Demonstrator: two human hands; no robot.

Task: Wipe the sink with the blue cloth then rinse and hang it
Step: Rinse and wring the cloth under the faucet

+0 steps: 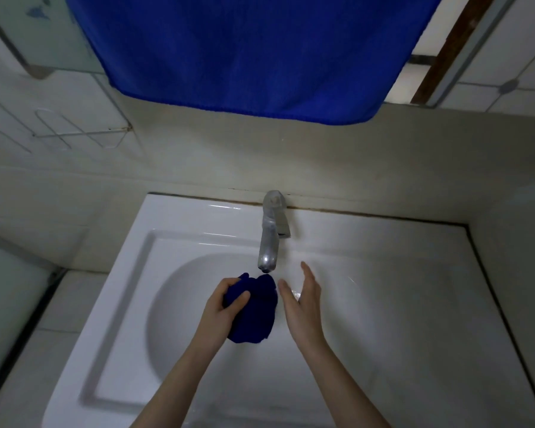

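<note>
A white sink point(179, 230) fills the lower half of the head view, with a metal tap point(271, 236) at its back rim. Just below the spout, over the bowl, my left hand point(226, 307) squeezes a dark blue cloth point(257, 313) bunched into a wad. My right hand point(303, 304) is beside the cloth on its right, fingers straight and apart, holding nothing and a small gap away from the cloth. No water stream is clearly visible from the spout.
A large blue towel point(247, 54) hangs high over the sink, above the tap. A white wire rack point(78, 131) is fixed to the tiled wall at the left. A dark door frame point(445, 47) stands at the upper right.
</note>
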